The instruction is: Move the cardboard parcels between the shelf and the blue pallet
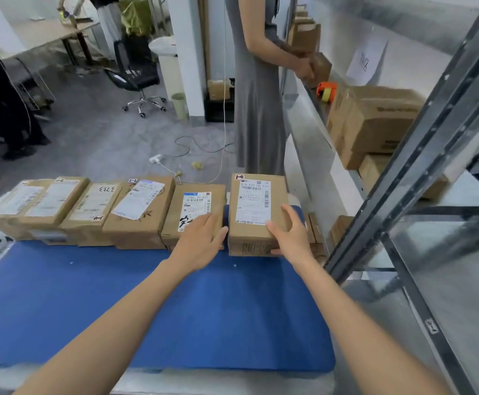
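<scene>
Forearms reach over the pallet [147,309] to its far right corner, where the right hand [289,235] grips the end parcel [254,212] and the left hand [201,238] lies flat on the neighbour [192,206]; best slide it snug, edges squared.

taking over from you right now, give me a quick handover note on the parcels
Hands: left hand open, lying flat on the fifth parcel; right hand grips the rightmost parcel at its near right corner.
Done: six parcels stand in a row along the far edge of the blue pallet.
Left: more cardboard boxes sit on the shelf to the right.
</scene>
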